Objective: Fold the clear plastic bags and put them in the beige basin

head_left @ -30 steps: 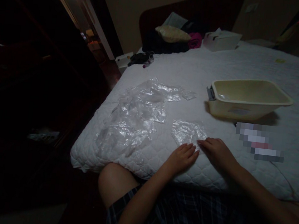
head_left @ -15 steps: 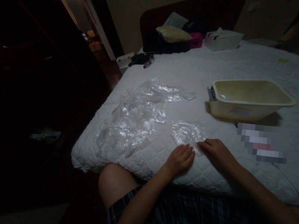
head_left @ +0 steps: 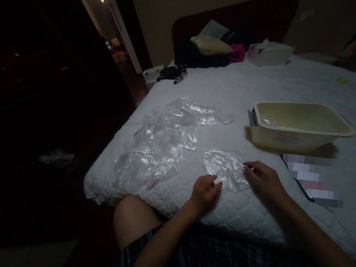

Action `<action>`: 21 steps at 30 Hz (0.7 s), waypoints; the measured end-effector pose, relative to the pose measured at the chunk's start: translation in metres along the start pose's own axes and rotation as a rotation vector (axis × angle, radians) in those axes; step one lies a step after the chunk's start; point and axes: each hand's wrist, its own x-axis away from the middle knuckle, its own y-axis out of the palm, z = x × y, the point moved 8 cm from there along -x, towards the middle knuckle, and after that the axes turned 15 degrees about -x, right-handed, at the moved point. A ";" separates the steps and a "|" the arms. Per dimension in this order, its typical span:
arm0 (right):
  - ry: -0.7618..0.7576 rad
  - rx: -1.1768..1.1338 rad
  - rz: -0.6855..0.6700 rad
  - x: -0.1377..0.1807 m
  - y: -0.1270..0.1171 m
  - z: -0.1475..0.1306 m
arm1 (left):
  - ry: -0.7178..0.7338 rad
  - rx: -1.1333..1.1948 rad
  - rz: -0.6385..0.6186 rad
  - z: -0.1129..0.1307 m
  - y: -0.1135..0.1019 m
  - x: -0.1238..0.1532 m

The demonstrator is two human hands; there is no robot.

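A small crumpled clear plastic bag (head_left: 225, 168) lies on the white quilted bed (head_left: 266, 88) just in front of me. My left hand (head_left: 205, 192) rests on the quilt at the bag's near left corner, fingers curled under. My right hand (head_left: 264, 178) touches the bag's right edge, its fingers bent and pinched on the plastic. A larger heap of clear plastic bags (head_left: 164, 140) is spread out to the left of the small one.
A cream plastic tub (head_left: 297, 125) stands on the bed to the right. A blurred flat item (head_left: 312, 179) lies below the tub. Clothes and a white box (head_left: 269, 54) sit at the headboard. The bed's left edge drops to a dark floor.
My left hand has drawn back off the small bag and curled its fingers. My right hand has shifted slightly up along the bag's right edge. The view has tilted a little.
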 end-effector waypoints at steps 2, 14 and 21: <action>0.131 -0.081 0.084 -0.008 -0.010 0.023 | -0.330 0.143 -0.009 -0.034 -0.004 -0.005; 0.358 -0.424 0.044 -0.027 0.018 0.039 | -1.286 0.833 -0.526 -0.114 0.049 -0.014; 0.417 -0.538 0.035 -0.025 0.024 0.053 | -1.245 0.950 -0.562 -0.108 0.061 -0.013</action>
